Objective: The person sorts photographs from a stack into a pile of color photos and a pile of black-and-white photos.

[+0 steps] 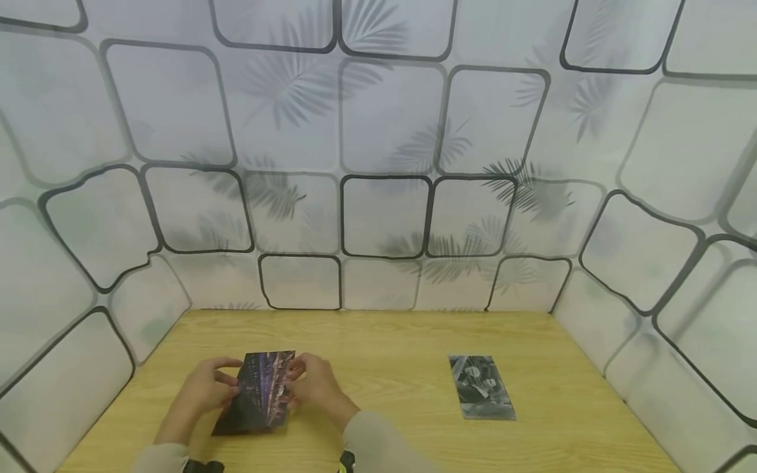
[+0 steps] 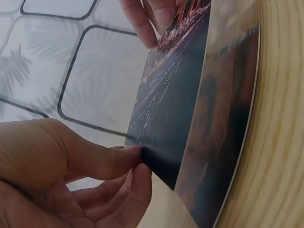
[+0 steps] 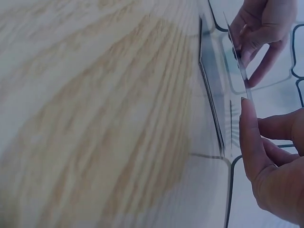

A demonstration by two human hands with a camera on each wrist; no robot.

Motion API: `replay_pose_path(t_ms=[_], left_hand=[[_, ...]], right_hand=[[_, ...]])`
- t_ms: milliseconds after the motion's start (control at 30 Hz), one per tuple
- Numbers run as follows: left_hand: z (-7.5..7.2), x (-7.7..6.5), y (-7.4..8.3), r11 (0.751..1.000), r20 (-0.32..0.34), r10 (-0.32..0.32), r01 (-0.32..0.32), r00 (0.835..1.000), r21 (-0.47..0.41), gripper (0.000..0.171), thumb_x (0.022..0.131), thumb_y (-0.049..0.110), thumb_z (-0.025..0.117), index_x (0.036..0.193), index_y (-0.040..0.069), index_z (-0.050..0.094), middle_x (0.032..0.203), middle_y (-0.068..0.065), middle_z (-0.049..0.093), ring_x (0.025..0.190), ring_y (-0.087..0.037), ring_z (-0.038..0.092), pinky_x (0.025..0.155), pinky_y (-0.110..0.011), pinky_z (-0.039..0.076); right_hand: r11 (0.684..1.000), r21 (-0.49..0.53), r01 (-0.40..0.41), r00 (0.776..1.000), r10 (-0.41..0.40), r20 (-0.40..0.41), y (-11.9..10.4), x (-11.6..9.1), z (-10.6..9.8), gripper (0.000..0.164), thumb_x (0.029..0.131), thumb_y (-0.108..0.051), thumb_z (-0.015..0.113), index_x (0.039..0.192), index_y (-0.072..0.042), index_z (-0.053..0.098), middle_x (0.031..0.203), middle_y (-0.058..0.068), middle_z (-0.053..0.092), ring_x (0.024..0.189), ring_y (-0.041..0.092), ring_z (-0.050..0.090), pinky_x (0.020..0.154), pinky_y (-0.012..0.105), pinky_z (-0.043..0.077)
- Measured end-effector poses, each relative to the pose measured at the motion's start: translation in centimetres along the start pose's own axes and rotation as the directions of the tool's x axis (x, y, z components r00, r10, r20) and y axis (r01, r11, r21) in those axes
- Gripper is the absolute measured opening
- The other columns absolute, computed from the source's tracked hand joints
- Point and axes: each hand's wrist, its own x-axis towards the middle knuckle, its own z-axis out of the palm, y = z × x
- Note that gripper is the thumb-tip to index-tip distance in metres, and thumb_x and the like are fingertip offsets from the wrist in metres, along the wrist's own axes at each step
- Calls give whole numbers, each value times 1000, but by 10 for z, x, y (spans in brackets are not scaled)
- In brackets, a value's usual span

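A glossy night-city photo print (image 1: 263, 387), with purple and orange light streaks, is held between both hands at the left part of the table. My left hand (image 1: 208, 387) pinches one side of it between thumb and fingers. The opposite side is pinched by my right hand (image 1: 315, 382). Seen from the left wrist, the night-city print (image 2: 173, 104) is raised above another dark brownish photo print (image 2: 216, 128), which lies on the wood and is partly covered. From the right wrist, the held print appears nearly edge-on, apart from what lies beneath.
A black-and-white photo print (image 1: 481, 387) showing figures lies flat at the right of the wood-grain table (image 1: 378, 394). Patterned wall covering (image 1: 384, 217) with rounded frames and leaves encloses the back and both sides of the table.
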Motion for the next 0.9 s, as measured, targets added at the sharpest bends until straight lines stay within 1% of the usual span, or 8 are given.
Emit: replay_pose_path(t_ms=[167,200,300,367,533,700,800,900], left_hand=[[-4,4,-9,1000,3,-26,26,1000,0,59,81,-12,66,138,-16,49,100,-28,69,76,-20,68,66,-34,63],[-5,4,-10,999,-1,-36,36,999,1,59,81,-13,66,138,-16,50,100,-27,69,76,-19,68,66,-34,63],[-5,7,-13,999,-1,-32,32,999,18,55,82,-13,66,134,-18,52,99,-28,69,77,-20,68,66,-34,63],[-5,8,-14,999,-3,-32,32,999,30,52,81,-13,65,132,-20,53,99,-29,70,78,-21,69,67,-35,63],[-4,8,-17,997,-8,-38,38,999,60,50,79,-13,66,127,-22,55,99,-32,70,82,-26,71,71,-38,64],[1,8,-18,997,-21,-52,53,998,54,49,79,-13,66,126,-22,56,100,-33,70,80,-25,71,68,-37,64],[3,9,-19,997,-30,-47,49,998,63,47,79,-13,66,124,-22,56,99,-34,69,80,-26,71,68,-37,64],[3,10,-20,994,-44,-49,53,998,95,47,78,-12,67,124,-21,57,102,-35,69,81,-28,72,69,-37,64]], right_hand=[[998,60,-24,1000,23,15,0,1,11,27,90,10,68,116,3,65,96,6,67,59,12,67,51,26,60],[998,62,-28,1000,27,12,1,1,13,27,90,11,68,116,3,66,95,5,67,59,11,67,51,25,60],[998,54,-33,999,33,-4,3,2,18,28,90,12,67,117,3,66,93,2,65,59,11,66,51,24,60],[998,57,-34,999,35,-6,4,2,21,29,89,12,67,117,4,66,93,3,65,59,11,67,52,23,59],[1000,21,-24,1000,24,8,6,4,24,30,88,14,66,117,6,65,92,5,65,59,11,66,53,20,59],[1000,-29,-8,1000,8,16,9,6,24,29,89,12,65,117,6,66,92,5,65,59,8,64,53,18,58],[997,-75,18,1000,-17,19,9,7,24,26,88,12,64,114,6,68,90,4,64,59,7,64,52,16,57],[990,-137,46,999,-42,31,6,7,25,25,87,12,63,111,6,69,91,7,65,59,8,66,52,15,56]])
